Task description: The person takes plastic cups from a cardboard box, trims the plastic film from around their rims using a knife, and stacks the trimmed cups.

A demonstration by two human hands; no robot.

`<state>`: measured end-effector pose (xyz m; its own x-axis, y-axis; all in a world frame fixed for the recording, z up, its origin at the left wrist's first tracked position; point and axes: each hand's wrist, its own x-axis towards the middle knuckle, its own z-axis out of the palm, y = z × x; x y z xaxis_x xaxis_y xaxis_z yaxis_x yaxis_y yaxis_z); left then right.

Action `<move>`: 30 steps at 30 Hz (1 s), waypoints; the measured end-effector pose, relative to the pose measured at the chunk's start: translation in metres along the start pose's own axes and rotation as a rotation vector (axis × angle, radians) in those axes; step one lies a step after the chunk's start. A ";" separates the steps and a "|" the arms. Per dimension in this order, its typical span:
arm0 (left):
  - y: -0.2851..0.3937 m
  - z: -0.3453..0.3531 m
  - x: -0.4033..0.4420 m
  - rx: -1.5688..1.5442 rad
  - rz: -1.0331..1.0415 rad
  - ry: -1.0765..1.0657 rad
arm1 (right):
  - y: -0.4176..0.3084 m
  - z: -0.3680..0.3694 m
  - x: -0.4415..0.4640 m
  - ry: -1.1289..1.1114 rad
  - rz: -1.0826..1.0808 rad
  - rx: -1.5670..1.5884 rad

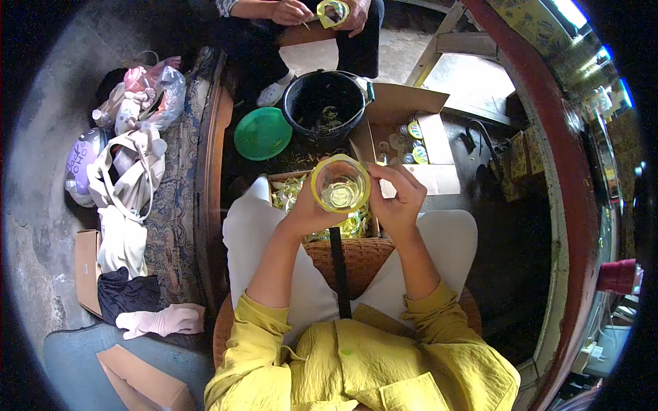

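In the middle of the head view is a clear round cup (pixel 340 194) with a yellow rim, its opening facing me. My left hand (pixel 310 214) is wrapped round its left side and underside. At the right edge, my right hand (pixel 399 197) is closed, thumb and forefinger pinched against the yellow rim. Anything small between those fingertips is too hidden to make out. Below the cup, a box of yellow and whitish strips (pixel 356 225) sits between my knees.
A black bucket (pixel 291 103) with scraps stands ahead, beside a green lid (pixel 262 133). To its right, an open carton (pixel 439 140) holds several small round containers. Opposite, a person's hands (pixel 291 12) hold a yellow-edged piece and a thin stick. Bags (pixel 130 161) lie on the left.
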<state>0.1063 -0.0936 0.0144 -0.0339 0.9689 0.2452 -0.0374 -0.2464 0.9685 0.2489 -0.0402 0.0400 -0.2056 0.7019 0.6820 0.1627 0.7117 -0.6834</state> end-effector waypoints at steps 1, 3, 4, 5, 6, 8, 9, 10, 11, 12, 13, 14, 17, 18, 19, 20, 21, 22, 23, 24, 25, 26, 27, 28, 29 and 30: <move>0.000 -0.001 0.000 -0.028 -0.004 -0.027 | 0.000 -0.002 0.001 -0.019 -0.006 -0.003; 0.001 -0.003 0.000 -0.048 -0.007 -0.063 | -0.001 -0.004 0.003 -0.054 -0.018 -0.006; 0.001 -0.002 0.001 -0.041 -0.007 -0.074 | -0.001 -0.003 0.003 -0.054 -0.004 0.002; 0.001 -0.002 0.001 -0.034 -0.007 -0.084 | -0.001 -0.003 0.003 -0.054 0.011 0.009; 0.002 0.001 0.002 -0.052 0.007 -0.031 | -0.001 -0.004 0.003 -0.055 0.024 0.015; 0.004 0.008 0.002 -0.086 0.034 0.076 | -0.003 -0.001 0.002 -0.004 0.034 0.021; 0.003 0.009 0.003 -0.107 0.039 0.092 | -0.003 0.000 0.002 0.022 0.038 0.025; 0.000 0.010 0.004 -0.127 0.045 0.108 | -0.002 0.002 0.000 0.054 0.050 0.031; -0.002 0.010 0.005 -0.149 0.050 0.124 | 0.000 0.004 -0.002 0.085 0.063 0.037; -0.004 0.008 0.006 -0.154 0.069 0.131 | 0.001 0.005 -0.002 0.117 0.075 0.044; -0.006 0.006 0.007 -0.160 0.088 0.139 | 0.000 0.005 -0.002 0.124 0.076 0.042; -0.007 0.004 0.007 -0.165 0.107 0.148 | 0.000 0.005 -0.003 0.131 0.077 0.040; 0.001 0.004 0.006 -0.200 0.019 0.231 | -0.005 0.007 -0.005 0.141 0.078 0.015; 0.003 0.005 0.006 -0.197 0.017 0.239 | -0.007 0.008 -0.006 0.142 0.079 0.003; 0.005 0.006 0.007 -0.194 0.014 0.248 | -0.009 0.008 -0.006 0.141 0.063 -0.013; 0.006 0.007 0.007 -0.191 0.012 0.257 | -0.012 0.009 -0.006 0.139 0.046 -0.029; 0.004 0.007 0.008 -0.183 0.029 0.257 | -0.014 0.010 -0.006 0.138 0.030 -0.045; 0.002 0.008 0.008 -0.175 0.046 0.258 | -0.015 0.010 -0.006 0.139 0.028 -0.047; 0.000 0.008 0.009 -0.168 0.062 0.259 | -0.017 0.011 -0.007 0.140 0.026 -0.049; -0.001 0.009 0.009 -0.126 0.091 0.265 | -0.017 0.012 -0.007 0.141 0.024 -0.051; -0.001 0.010 0.010 -0.085 0.120 0.271 | -0.017 0.013 -0.007 0.143 0.022 -0.054; -0.001 0.012 0.010 -0.043 0.147 0.277 | -0.016 0.013 -0.007 0.145 0.022 -0.058; -0.002 0.013 0.010 -0.034 0.156 0.283 | -0.016 0.014 -0.007 0.146 0.022 -0.061; -0.002 0.015 0.009 -0.025 0.165 0.289 | -0.016 0.014 -0.007 0.147 0.022 -0.064; -0.002 0.016 0.009 -0.015 0.175 0.295 | -0.016 0.014 -0.007 0.148 0.021 -0.067; -0.003 0.016 0.009 -0.002 0.178 0.293 | -0.016 0.014 -0.007 0.148 0.021 -0.070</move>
<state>0.1223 -0.0836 0.0140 -0.3256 0.8629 0.3865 -0.0069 -0.4110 0.9116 0.2339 -0.0571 0.0429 -0.0574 0.7095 0.7024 0.2334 0.6936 -0.6815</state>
